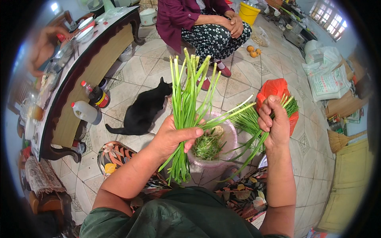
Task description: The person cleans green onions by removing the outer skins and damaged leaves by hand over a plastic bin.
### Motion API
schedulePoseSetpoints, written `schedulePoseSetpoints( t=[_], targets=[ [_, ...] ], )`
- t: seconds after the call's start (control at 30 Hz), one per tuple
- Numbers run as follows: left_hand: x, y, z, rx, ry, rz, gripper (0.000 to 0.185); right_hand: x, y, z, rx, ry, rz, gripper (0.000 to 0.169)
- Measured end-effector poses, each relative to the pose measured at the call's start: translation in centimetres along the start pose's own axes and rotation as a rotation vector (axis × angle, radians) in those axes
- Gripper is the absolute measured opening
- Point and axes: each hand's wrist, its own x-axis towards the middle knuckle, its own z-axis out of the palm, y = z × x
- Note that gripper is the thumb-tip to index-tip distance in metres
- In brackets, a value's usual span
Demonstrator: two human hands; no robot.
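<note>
My left hand [178,135] is closed around an upright bunch of long green stalks [186,104], likely garlic chives, pale ends up and leafy ends down. My right hand [275,120], raised at the right, grips a few stalks of the same kind; their green leaves [253,151] hang down to the left. Between and below the hands stands a pink plastic basin [230,142] on the floor, with green trimmings [208,145] inside. Behind my right hand a larger pile of the greens [245,117] lies by a red plastic bag [272,86].
A black cat [146,108] is on the tiled floor left of the basin. Another person [208,26] squats opposite. Left are a long table [98,35], a white jug [86,111] and a dark bottle [99,96]. Persimmon-like orange fruits [253,54] and a yellow bucket [248,13] stand farther off.
</note>
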Motion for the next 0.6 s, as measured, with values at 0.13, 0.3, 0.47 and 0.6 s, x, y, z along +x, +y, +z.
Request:
schedulePoseSetpoints(
  t=[0.13,0.3,0.47,0.6],
  targets=[
    [0.1,0.0,0.0,0.003,0.013,0.028,0.028,-0.5,0.8,0.0,-0.14,-0.027,0.026,0.007],
    [0.0,-0.1,0.0,-0.016,-0.027,0.008,0.032,-0.4,0.3,0.6,-0.1,-0.011,0.068,0.019],
    [0.0,-0.2,0.4,0.037,-0.042,-0.022,0.029,0.1,0.8,-0.3,-0.047,-0.045,0.128,0.011],
    [0.0,0.0,0.2,0.052,-0.027,-0.013,0.025,0.5,-0.4,-0.4,0.005,0.003,-0.043,0.013]
  ],
)
